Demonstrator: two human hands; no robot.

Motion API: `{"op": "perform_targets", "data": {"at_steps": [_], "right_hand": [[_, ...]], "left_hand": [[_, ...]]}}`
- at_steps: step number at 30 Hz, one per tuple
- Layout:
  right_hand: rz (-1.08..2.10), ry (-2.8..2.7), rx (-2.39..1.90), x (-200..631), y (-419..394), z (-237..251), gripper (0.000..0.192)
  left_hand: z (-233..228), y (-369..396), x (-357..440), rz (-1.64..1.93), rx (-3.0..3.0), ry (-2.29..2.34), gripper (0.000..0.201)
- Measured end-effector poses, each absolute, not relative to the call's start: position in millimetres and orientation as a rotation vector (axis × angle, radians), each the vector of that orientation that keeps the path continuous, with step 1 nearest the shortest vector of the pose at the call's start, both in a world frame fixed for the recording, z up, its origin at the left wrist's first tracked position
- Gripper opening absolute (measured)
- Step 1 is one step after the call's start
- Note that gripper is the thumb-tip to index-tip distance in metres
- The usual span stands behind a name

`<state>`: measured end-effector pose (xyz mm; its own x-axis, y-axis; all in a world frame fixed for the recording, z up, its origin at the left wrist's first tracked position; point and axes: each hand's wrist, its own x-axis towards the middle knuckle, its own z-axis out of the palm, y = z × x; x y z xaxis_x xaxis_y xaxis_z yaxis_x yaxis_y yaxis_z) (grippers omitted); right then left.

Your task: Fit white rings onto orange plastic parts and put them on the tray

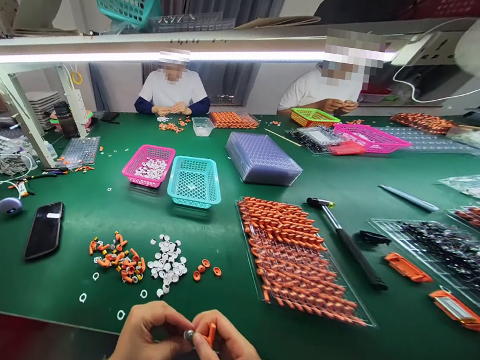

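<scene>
Close to the table's front edge, my left hand (150, 340) and my right hand (228, 354) meet. Between the thumb and fingers of my right hand is a small orange plastic part (212, 334). My left fingertips pinch a small round grey piece (188, 335) against its end; whether the two are joined cannot be made out. Beyond my hands lie a pile of orange parts (122, 259) with grey and yellow ends, a heap of white round caps (168, 262) and a few loose orange caps (205, 263). Several white rings (121, 314) are scattered nearer the edge.
A tray of orange parts (300, 260) and a hammer (351, 243) lie to the right. Pink basket (131, 173) and turquoise basket (193, 202) stand ahead, beside stacked clear trays (265, 159). A phone (44, 230) lies left. Two people (174, 90) sit across the table.
</scene>
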<state>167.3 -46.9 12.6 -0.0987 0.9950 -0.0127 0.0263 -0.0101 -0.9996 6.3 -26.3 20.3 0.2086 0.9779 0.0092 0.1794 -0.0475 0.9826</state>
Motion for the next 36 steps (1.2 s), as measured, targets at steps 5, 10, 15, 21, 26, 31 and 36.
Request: {"op": "perform_targets", "data": {"at_steps": [5, 10, 15, 21, 26, 31, 36], "right_hand": [[1.296, -1.362, -1.200, 170, -46, 14, 0.025], [1.288, -1.391, -1.200, 172, -47, 12, 0.022], [1.275, -1.386, -1.207, 170, -48, 11, 0.019], [1.261, -1.301, -1.194, 166, -48, 10, 0.017], [1.305, -1.293, -1.202, 167, -51, 15, 0.015], [1.299, -1.341, -1.174, 168, -54, 18, 0.010], [1.216, -1.328, -1.123, 166, -60, 10, 0.017]], "left_hand": [[18, -26, 6, 0.975, 1.447, 1.159, 0.007], [19, -25, 7, 0.963, 1.435, 1.157, 0.007], [13, -27, 6, 1.004, 1.510, 1.138, 0.014], [10, -35, 6, 1.083, 1.475, 1.084, 0.041], [9, -40, 3, 1.122, 1.661, 1.128, 0.038], [4, -49, 5, 1.236, 1.689, 1.196, 0.041], [8, -51, 8, 1.228, 1.660, 1.140, 0.041]]}}
